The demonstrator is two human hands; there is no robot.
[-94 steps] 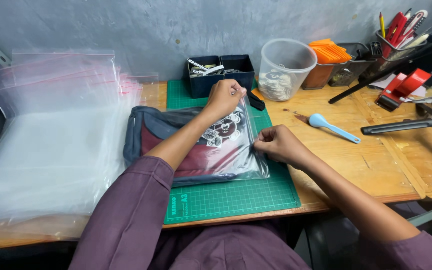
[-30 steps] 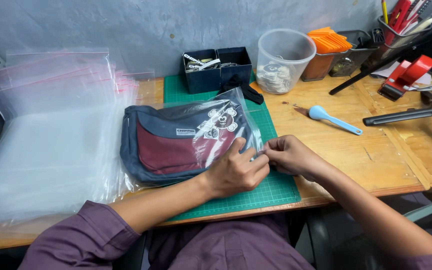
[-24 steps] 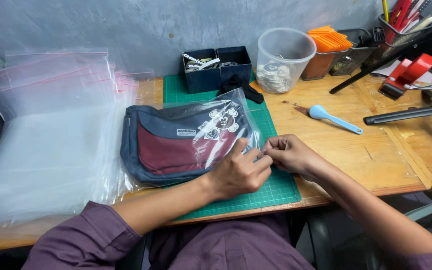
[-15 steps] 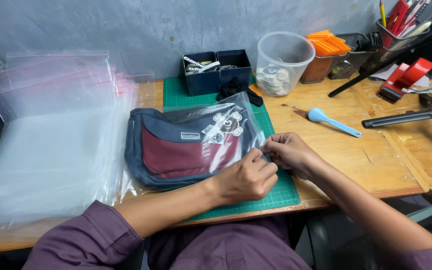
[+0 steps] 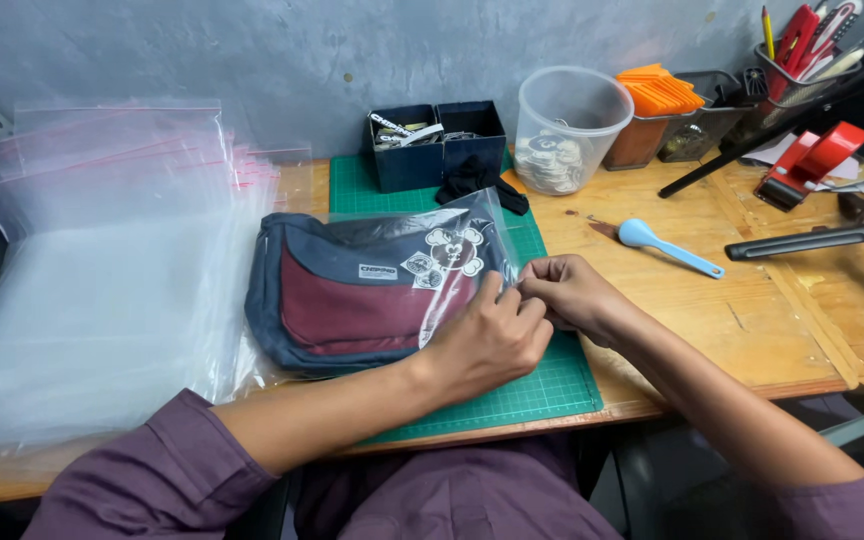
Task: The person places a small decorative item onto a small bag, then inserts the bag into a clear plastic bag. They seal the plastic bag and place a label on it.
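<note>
A grey and maroon pouch bag lies inside a clear plastic zip bag on the green cutting mat. My left hand and my right hand meet at the zip bag's right edge, both pinching the plastic there. The fingertips of the two hands touch each other. A white cartoon print shows on the pouch through the plastic.
A large stack of clear zip bags fills the left of the wooden table. Behind the mat stand dark boxes and a clear tub. A blue spoon, red tape dispenser and pen holder lie to the right.
My left hand came down from the bag's far corner to its right edge beside my right hand. In the last second both hands slid a little up along that edge.
</note>
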